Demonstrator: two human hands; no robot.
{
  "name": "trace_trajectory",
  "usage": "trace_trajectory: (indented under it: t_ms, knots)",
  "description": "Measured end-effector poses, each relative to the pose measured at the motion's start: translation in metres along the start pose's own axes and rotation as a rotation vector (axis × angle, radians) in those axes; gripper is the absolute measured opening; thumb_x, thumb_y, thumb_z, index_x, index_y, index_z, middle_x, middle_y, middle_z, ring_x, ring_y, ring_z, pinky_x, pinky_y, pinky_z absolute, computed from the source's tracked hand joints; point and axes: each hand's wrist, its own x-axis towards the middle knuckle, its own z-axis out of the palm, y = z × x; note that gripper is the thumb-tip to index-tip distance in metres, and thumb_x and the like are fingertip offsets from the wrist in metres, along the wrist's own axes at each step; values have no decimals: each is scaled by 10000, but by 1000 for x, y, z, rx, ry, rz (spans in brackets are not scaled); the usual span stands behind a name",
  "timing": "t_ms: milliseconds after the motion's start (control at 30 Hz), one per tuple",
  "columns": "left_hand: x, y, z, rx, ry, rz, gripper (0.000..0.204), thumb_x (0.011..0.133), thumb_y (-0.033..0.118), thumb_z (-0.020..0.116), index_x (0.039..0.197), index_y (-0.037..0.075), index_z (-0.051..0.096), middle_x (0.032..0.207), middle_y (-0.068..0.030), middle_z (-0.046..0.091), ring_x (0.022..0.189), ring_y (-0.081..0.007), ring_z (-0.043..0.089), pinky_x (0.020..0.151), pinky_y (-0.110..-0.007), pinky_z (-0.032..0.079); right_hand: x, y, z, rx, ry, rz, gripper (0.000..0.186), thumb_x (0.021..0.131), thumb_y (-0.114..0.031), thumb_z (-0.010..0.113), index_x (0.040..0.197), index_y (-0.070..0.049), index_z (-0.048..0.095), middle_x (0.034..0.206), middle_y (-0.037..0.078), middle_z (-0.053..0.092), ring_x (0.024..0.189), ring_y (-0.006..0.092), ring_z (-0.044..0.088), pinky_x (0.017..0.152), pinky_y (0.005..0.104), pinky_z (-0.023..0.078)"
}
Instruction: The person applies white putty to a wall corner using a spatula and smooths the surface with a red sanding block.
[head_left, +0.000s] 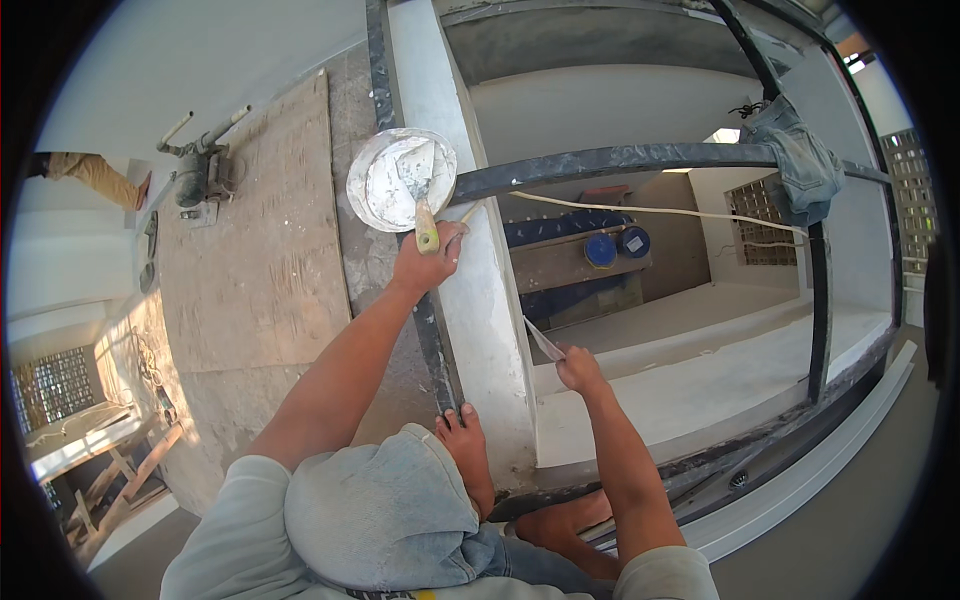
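A round tub (360,192) of white putty rests near the top of a narrow white-coated ledge. In it lies the broad, smeared blade of a putty knife (427,228) with a yellow-green handle. My left hand (428,262) is closed at that handle, just below the tub's rim; its inner fingers are partly hidden. Lower on the right, my right hand (580,369) grips a thin, flat-bladed scraper (544,342), its handle hidden in the fist. The blade points up and left, its tip close to the inner side of the white ledge (480,320).
Dark metal bars (620,158) frame an opening right of the ledge. Two blue-lidded buckets (600,251) stand on a plank far below. Cloth (795,160) hangs over a bar, and a pale cord crosses. At left are a plywood sheet (250,230) and another person's leg (105,180).
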Motion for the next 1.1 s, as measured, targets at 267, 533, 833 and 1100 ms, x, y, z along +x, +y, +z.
trace_trajectory:
  t_ms: [267,533,833,1100]
  knots:
    - [1,0,1,-3,28,20,191,864,90,654,1051,123,675,987,-88,701,898,-326,682,795,-412,550,-12,-117,-102,-52,508,-151,590,816,-102,635,1380,-33,477,1025,188,612,858,409,686,725,506,576]
    - [2,4,0,-16,9,6,195,864,82,647,1055,111,672,991,-93,705,894,-327,687,797,-413,551,-3,-174,-83,-531,616,-431,496,837,-124,640,1285,74,567,869,112,606,663,245,704,539,389,567]
    - [3,1,2,-37,9,21,217,855,93,641,1068,129,661,995,-94,701,880,-344,684,778,-429,567,8,-175,-22,-519,393,-671,305,850,-96,621,1105,71,644,875,142,625,664,268,713,547,405,586]
    - [0,-2,-1,-6,26,50,219,853,91,654,1069,123,664,973,-97,695,873,-346,678,773,-424,556,-2,-183,-93,-410,508,-774,218,854,-114,625,1033,10,629,884,116,649,647,248,709,518,372,573]
